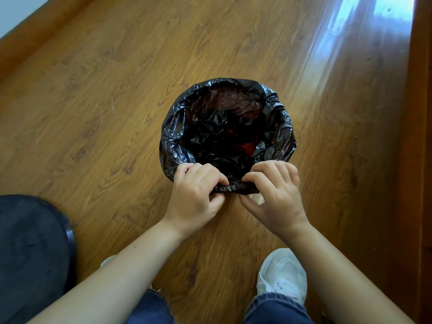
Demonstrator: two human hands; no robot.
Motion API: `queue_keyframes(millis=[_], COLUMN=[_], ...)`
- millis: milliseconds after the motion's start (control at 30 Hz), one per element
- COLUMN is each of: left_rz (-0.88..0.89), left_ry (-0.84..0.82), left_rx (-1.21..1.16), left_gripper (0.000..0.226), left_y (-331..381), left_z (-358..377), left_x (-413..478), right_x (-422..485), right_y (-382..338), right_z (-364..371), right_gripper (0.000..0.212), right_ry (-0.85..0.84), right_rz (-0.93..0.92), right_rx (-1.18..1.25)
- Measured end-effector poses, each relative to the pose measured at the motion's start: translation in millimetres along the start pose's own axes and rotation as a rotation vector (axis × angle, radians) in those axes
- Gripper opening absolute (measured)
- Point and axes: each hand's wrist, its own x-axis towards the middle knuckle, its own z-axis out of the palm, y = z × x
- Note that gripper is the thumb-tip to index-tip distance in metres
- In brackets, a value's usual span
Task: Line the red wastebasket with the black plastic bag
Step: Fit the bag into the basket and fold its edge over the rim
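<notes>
Item: black plastic bag (228,118), draped over the rim of the red wastebasket (247,147) (red showing only as a glimpse deep inside), standing on the wooden floor (105,90) directly ahead of my knees.

Item: my left hand (195,191), fingers closed and pinching the rolled bag edge at the near rim.

Item: my right hand (272,190), likewise pinching the same roll, just beside the left.

Relation: the gathered roll (235,187) is running left to right between my hands, lying on the rim's near side; both hands are equally close. I am judging the coming move to be a tuck downward over that near edge.

Also noted: white shoe (281,274), near right.
</notes>
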Motion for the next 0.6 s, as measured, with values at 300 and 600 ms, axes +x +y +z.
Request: queue_keyframes(millis=[300, 600], left_rz=[0.018, 0.057], left_ry=[-0.03, -0.11], left_rx=[0.035, -0.116], left_gripper=[0.017, 0.035], left_y=[-8, 2], left_z=[-9, -11], left_x=[2, 3], right_x=[4, 6], right_y=[10, -2], right_z=[-7, 1], right_gripper=[0.014, 0.019], right_ry=[-0.044, 0.013], right_rz=[-0.025, 0.045], right_rx=[0.007, 0.044])
